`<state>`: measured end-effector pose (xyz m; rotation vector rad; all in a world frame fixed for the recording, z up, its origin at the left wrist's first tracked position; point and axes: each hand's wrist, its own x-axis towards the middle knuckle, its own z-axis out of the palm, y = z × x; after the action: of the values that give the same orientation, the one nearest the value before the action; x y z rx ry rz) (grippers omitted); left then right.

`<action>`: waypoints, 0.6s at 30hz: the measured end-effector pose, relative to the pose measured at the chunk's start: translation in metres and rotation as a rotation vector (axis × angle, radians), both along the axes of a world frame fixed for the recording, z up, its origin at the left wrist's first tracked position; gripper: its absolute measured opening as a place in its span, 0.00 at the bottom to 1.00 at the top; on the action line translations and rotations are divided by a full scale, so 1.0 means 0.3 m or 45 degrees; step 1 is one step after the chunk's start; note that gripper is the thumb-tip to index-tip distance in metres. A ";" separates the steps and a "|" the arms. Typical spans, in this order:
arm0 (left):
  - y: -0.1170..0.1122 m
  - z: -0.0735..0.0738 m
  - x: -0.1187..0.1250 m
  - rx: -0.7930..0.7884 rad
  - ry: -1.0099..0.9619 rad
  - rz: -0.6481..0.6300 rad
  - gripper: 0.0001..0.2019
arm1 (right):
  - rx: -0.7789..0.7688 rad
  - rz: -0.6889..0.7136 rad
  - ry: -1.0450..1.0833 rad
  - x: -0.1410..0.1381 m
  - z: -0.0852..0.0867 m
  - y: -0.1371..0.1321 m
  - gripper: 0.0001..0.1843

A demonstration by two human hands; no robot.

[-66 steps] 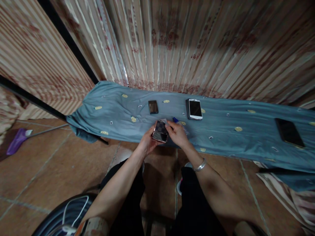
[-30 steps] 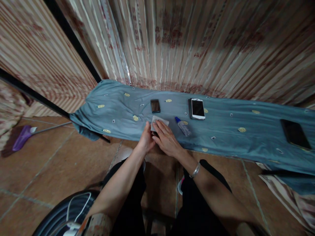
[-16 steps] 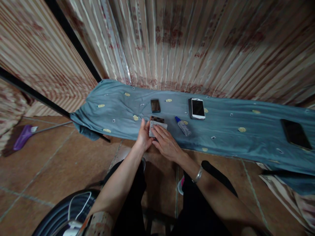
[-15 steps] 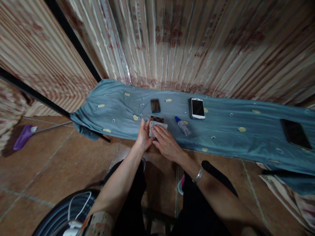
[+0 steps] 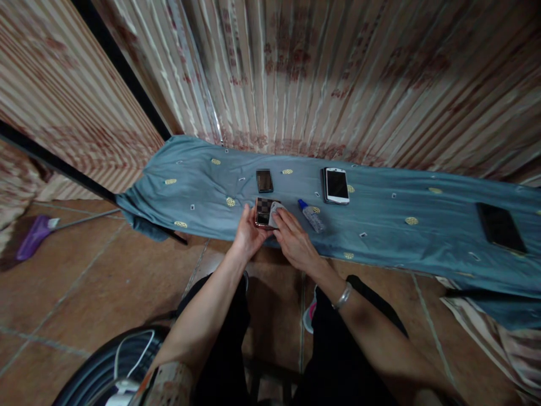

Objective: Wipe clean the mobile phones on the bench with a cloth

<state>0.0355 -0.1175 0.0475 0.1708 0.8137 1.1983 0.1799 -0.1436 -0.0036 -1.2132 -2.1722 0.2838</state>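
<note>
A rose-gold phone (image 5: 262, 211) lies at the near edge of a blue cloth (image 5: 380, 225). My left hand (image 5: 247, 235) grips the phone's left side with curled fingers. My right hand (image 5: 295, 242) presses a small white wipe (image 5: 276, 211) on the right part of the phone's screen, fingers closed on the wipe. A silver bangle sits on my right wrist.
On the cloth lie a small dark phone (image 5: 264, 180), a white phone (image 5: 336, 185), a small bottle with a blue cap (image 5: 311, 216) and a black phone (image 5: 500, 227) at far right. A purple broom (image 5: 31, 239) lies on the tiled floor at left. Striped curtains hang behind.
The wipe covered most of the phone a second ago. My right hand has since drawn it toward the screen's right side, baring the left part of the screen. My left hand keeps its hold.
</note>
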 end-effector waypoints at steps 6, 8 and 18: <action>-0.015 -0.010 0.011 0.037 0.026 -0.106 0.24 | 0.017 -0.083 -0.001 0.015 0.010 0.019 0.27; -0.019 -0.020 0.016 0.054 0.035 -0.138 0.23 | 0.026 -0.105 0.017 0.022 0.010 0.030 0.27; -0.034 -0.018 0.051 0.031 0.089 -0.170 0.23 | 0.014 -0.108 0.062 0.019 0.013 0.044 0.30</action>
<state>0.0507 -0.1278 0.0421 0.2845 0.8357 1.0816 0.1855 -0.1305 0.0004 -1.2754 -2.0724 0.2623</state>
